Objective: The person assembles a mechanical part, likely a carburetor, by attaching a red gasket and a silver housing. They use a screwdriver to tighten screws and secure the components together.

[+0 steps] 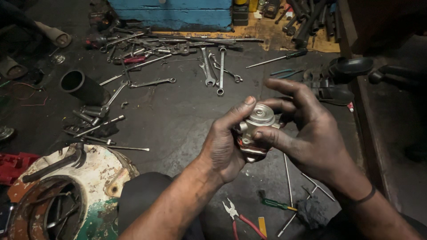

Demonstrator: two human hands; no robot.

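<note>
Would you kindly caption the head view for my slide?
Left hand and right hand grip a small metal pump-like part above a dark floor strewn with wrenches.

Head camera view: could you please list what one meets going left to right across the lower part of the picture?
Red part → rusty white round housing → red-handled pliers → green-handled screwdriver → dark rag.

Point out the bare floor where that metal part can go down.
The biggest bare patch lies between the spanners, the black pipe and the left hand. A smaller one sits between the left forearm and the pliers. It is crowded near the blue box and under the right hand, where thin rods lie.
</note>
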